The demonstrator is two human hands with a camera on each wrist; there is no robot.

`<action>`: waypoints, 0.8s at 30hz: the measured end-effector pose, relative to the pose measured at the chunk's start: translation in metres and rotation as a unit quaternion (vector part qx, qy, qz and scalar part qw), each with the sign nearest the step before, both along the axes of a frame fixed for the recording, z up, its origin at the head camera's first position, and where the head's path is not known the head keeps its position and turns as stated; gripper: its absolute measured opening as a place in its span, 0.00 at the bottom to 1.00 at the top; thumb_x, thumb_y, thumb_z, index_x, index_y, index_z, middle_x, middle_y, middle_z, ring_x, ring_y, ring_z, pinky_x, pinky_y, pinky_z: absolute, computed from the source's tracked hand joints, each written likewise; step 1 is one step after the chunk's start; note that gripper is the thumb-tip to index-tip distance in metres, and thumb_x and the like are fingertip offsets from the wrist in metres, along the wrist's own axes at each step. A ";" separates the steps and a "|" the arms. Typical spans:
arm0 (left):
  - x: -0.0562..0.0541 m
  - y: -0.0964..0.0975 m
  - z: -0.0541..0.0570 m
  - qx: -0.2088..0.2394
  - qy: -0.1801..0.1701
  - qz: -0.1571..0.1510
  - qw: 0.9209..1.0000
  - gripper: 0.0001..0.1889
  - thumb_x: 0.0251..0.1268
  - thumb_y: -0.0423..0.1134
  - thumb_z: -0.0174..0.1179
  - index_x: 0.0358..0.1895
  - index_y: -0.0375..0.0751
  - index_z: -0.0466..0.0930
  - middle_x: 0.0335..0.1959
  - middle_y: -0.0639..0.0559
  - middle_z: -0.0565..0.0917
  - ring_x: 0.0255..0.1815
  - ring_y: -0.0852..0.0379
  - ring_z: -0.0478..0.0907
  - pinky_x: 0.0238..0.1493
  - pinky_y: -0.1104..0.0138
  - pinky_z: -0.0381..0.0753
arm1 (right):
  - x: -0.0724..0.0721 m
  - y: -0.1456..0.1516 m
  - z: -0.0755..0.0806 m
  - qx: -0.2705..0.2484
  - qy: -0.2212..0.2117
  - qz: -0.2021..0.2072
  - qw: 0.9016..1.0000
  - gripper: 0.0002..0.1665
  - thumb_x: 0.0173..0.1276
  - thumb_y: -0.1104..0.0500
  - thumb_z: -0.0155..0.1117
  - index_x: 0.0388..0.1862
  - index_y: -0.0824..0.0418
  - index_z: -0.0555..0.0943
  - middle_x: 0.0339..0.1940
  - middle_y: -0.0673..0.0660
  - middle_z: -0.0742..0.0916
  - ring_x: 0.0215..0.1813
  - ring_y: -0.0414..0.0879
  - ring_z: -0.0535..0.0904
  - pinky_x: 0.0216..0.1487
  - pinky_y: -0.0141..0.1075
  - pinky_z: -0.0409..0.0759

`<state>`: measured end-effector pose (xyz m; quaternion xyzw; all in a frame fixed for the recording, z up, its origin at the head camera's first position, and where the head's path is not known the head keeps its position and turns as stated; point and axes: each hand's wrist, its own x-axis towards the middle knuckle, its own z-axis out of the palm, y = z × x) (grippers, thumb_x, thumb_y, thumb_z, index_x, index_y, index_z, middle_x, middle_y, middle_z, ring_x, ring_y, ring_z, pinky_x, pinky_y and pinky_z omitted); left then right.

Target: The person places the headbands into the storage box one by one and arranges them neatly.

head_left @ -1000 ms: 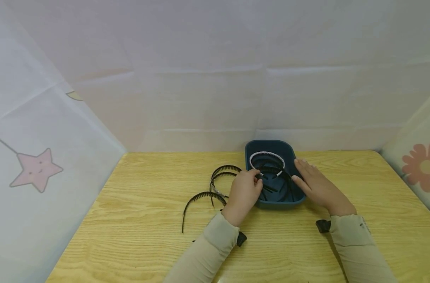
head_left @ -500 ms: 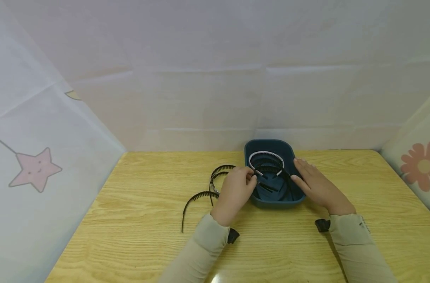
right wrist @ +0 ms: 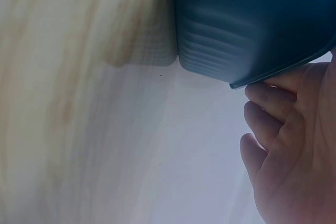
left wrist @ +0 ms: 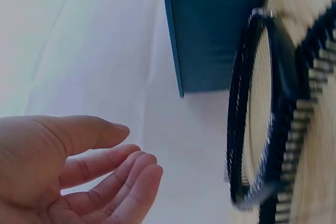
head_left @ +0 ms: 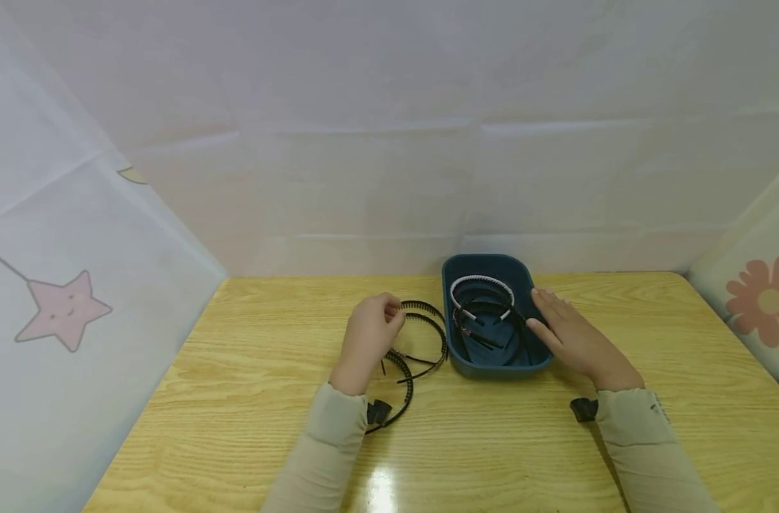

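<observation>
My left hand [head_left: 367,338] hovers over the headbands left of the bin, its thumb and loosely bent fingers apart and holding nothing in the left wrist view. Beneath and beside it lie several black toothed headbands [head_left: 443,333], partly covered by the hand and wrist. In the left wrist view one headband [left wrist: 283,135] shows its comb teeth. My right hand [head_left: 578,342] rests with extended fingers against the right rim of a dark blue bin [head_left: 501,371]. Inside the bin are a white headband [head_left: 482,278] and several black ones.
The bin stands toward the back of a wood-grain table [head_left: 268,356], close to a pale cloth backdrop [head_left: 377,178]. Cloth side panels with a pink star [head_left: 65,310] and a flower [head_left: 770,299] flank the table.
My left hand has let go of a dark headband at the bin's left side and moved left over the headbands on the table. The right hand stays at the bin's rim.
</observation>
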<state>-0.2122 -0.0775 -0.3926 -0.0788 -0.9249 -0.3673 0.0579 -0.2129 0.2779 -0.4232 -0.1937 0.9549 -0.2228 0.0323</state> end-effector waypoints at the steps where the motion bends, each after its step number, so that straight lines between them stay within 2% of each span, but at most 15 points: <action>1: -0.002 -0.004 -0.002 -0.001 -0.005 0.007 1.000 0.13 0.74 0.37 0.61 0.54 0.33 0.84 0.42 0.44 0.86 0.42 0.49 0.83 0.42 0.57 0.86 | 0.000 0.000 0.000 -0.001 0.001 0.001 1.000 0.42 0.85 0.43 0.42 0.83 0.66 0.46 0.82 0.71 0.52 0.81 0.69 0.44 0.81 0.59 0.40; 8: -0.011 -0.025 -0.014 0.007 -0.055 0.046 0.997 0.16 0.73 0.37 0.62 0.58 0.34 0.82 0.43 0.43 0.85 0.37 0.50 0.83 0.36 0.59 0.85 | -0.001 0.000 -0.002 0.005 0.003 -0.002 1.000 0.42 0.85 0.42 0.41 0.83 0.66 0.46 0.82 0.70 0.52 0.81 0.69 0.44 0.81 0.59 0.40; 11: -0.013 -0.030 -0.019 0.010 -0.078 0.046 0.996 0.17 0.72 0.37 0.63 0.58 0.32 0.81 0.43 0.42 0.85 0.36 0.49 0.83 0.34 0.59 0.84 | -0.003 0.002 -0.004 0.006 0.001 -0.004 1.000 0.42 0.85 0.41 0.41 0.83 0.65 0.45 0.83 0.70 0.51 0.82 0.69 0.43 0.81 0.59 0.39; 15: -0.014 -0.034 -0.024 0.005 -0.107 0.042 0.993 0.17 0.72 0.38 0.64 0.58 0.31 0.81 0.43 0.42 0.86 0.39 0.48 0.84 0.38 0.58 0.85 | -0.003 0.003 -0.005 0.002 -0.002 -0.001 1.000 0.42 0.85 0.41 0.40 0.83 0.65 0.45 0.83 0.70 0.51 0.81 0.69 0.43 0.81 0.58 0.38; 19: -0.015 -0.037 -0.027 0.003 -0.118 0.042 0.992 0.16 0.71 0.39 0.64 0.54 0.31 0.82 0.42 0.42 0.87 0.42 0.47 0.85 0.42 0.56 0.86 | -0.003 0.004 -0.006 0.002 -0.002 -0.002 1.000 0.43 0.85 0.41 0.40 0.84 0.65 0.45 0.83 0.70 0.51 0.82 0.69 0.43 0.81 0.58 0.37; 24: -0.015 -0.039 -0.031 0.004 -0.129 0.040 0.991 0.13 0.70 0.38 0.64 0.49 0.31 0.84 0.41 0.42 0.87 0.40 0.48 0.84 0.42 0.55 0.85 | -0.003 0.003 -0.005 0.001 -0.004 0.000 1.000 0.42 0.85 0.41 0.40 0.84 0.64 0.44 0.83 0.70 0.50 0.82 0.69 0.43 0.81 0.58 0.38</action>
